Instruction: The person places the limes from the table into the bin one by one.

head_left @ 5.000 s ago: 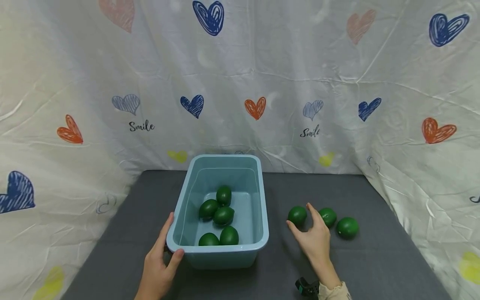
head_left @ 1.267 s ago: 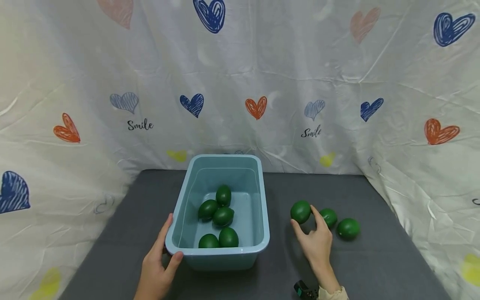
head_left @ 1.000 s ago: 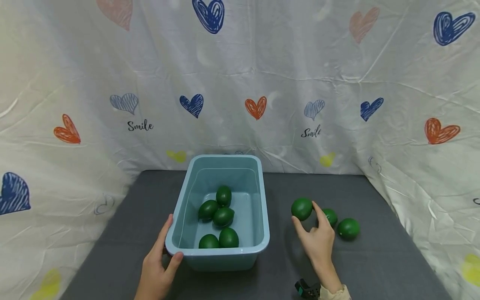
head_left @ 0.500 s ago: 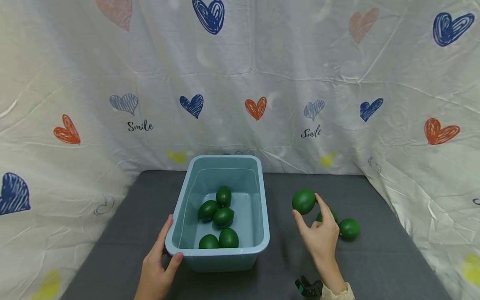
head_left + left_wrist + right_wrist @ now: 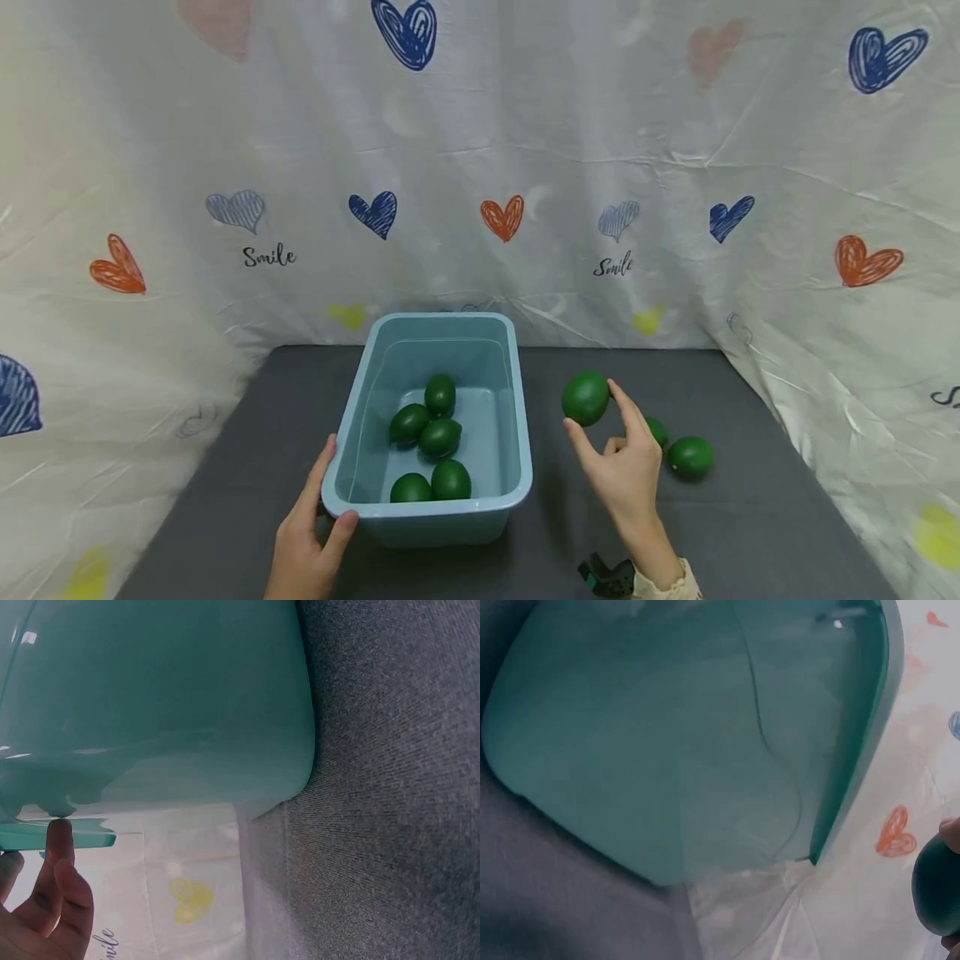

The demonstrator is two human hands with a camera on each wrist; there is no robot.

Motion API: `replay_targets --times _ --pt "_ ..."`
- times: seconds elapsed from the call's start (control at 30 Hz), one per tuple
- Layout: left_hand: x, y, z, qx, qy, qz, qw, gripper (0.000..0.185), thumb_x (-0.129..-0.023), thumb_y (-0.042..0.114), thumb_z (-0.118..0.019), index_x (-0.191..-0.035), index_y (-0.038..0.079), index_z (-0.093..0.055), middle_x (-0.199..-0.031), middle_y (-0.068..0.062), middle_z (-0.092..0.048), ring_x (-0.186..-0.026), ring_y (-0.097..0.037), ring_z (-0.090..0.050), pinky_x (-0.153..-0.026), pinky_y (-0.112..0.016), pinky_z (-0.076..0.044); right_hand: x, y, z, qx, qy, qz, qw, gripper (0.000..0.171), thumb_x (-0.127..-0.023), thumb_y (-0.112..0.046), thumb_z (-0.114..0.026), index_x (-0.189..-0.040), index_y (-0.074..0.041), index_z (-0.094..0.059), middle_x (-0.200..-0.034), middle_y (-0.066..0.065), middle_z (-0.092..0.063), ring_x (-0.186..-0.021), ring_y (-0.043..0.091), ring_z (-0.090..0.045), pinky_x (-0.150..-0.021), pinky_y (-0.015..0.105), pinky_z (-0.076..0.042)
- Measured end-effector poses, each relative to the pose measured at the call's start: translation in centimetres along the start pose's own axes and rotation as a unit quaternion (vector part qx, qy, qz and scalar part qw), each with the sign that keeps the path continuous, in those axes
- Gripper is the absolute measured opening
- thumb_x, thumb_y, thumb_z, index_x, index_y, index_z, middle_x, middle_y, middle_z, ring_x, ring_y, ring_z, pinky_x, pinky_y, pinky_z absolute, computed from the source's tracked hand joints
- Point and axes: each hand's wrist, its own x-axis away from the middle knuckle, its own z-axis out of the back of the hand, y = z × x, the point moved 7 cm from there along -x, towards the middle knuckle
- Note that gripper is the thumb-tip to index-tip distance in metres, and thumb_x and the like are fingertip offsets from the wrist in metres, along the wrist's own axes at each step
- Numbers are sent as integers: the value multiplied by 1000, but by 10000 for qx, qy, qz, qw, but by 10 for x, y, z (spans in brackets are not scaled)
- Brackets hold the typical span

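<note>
Transfer step: right hand [image 5: 626,467] pinching green lemon [image 5: 586,397] aloft, right of blue tub [image 5: 517,433]; left hand [image 5: 303,546] gripping tub's near-left corner. Next: carry left over rim, release.

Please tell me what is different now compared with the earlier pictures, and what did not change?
The right hand, which earlier lay beside a green fruit on the table, has pinched that fruit and lifted it up, toward the blue tub. The left hand still grips the tub's near corner. The five fruits in the tub and the two left on the table stayed where they were.
</note>
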Motion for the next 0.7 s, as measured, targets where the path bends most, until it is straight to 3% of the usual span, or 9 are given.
replay_targets --times 0.13,0.27,0.4,0.57,0.7 --pt "7 -1 8 2 211 59 9998 85 -98 11 -74 -168 33 -31 -165 20 -39 -114 14 -50 -81 -10 -45 5 -6 -16 -113 -305 -115 9994 76 -85 -21 -92 -152 -10 -59 -148 17 -62 -33 -7 -32 -34 19 -30" --pt "7 0 7 30 139 87 9999 85 -99 12 -74 -169 32 -30 -167 10 -41 -117 13 -50 -82 -8 -44 10 -11 -24 -157 -456 -193 9987 76 -84 -22 -92 -152 -11 -59 -148 14 -62 -33 -6 -31 -34 19 -30" --pt "4 1 2 -36 -27 114 9999 86 -100 15 -74 -169 36 -28 -168 0 -42 -126 14 -46 -90 -4 -41 13 -15 -26 -170 -442 -167 9987 76 -84 -22 -93 -151 -11 -59 -147 14 -63 -33 -7 -31 -34 19 -30" --pt "-1 0 -2 51 -154 -12 9999 86 -100 17 -74 -170 35 -26 -171 1 -37 -143 16 -31 -104 -1 -27 13 -19 -28 -189 -387 -129 9990 76 -83 -20 -93 -151 -12 -60 -146 14 -64 -33 -7 -31 -34 18 -29" --pt "-1 -2 0 109 -90 -100 9998 85 -99 16 -74 -170 30 -28 -170 1 -37 -144 15 -31 -106 -1 -27 12 -23 -34 -277 -511 -160 9982 76 -84 -20 -93 -152 -12 -59 -146 13 -63 -33 -7 -31 -34 19 -30"
